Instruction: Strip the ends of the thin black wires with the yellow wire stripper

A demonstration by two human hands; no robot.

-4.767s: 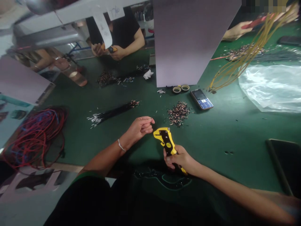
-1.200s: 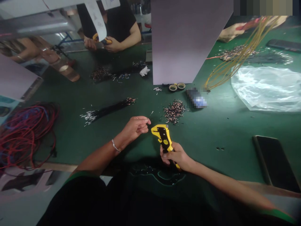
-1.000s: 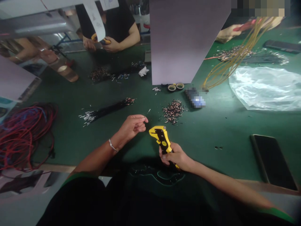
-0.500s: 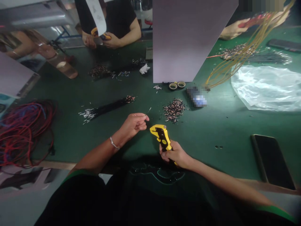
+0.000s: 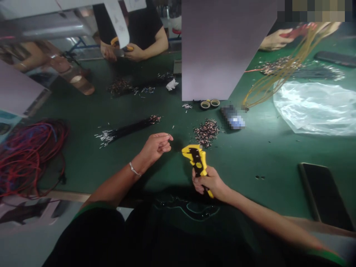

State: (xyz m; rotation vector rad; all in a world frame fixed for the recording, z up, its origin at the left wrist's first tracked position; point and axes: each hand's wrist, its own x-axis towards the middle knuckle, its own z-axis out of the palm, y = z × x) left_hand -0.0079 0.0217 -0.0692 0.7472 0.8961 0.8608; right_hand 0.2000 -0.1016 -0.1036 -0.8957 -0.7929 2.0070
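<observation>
My left hand [image 5: 156, 145] is closed in a pinch above the green table. Between its thumb and forefinger is a thin dark wire, hard to see against the table, with a small silvery tip [image 5: 172, 127] beyond the fingers. In my right hand [image 5: 210, 181] is a yellow and black crimping tool [image 5: 198, 159], its head up and to the left, apart from the left hand. Just past the tool lies a pile of short copper and black bits [image 5: 206, 131]. Left of it rests a bundle of black wires [image 5: 130, 128] with silvery ends on one side and copper ends on the other.
Tangled red and blue cables [image 5: 30, 155] lie at left, a phone [image 5: 324, 193] at right. A pale upright panel [image 5: 217, 52] stands ahead, tape rolls [image 5: 205, 105] at its foot. A clear plastic bag [image 5: 317, 107] lies far right. Co-workers' hands [image 5: 135, 52] work across the table.
My right hand has shifted slightly right with the crimping tool, away from my left hand. The left hand has drawn slightly left with its wire.
</observation>
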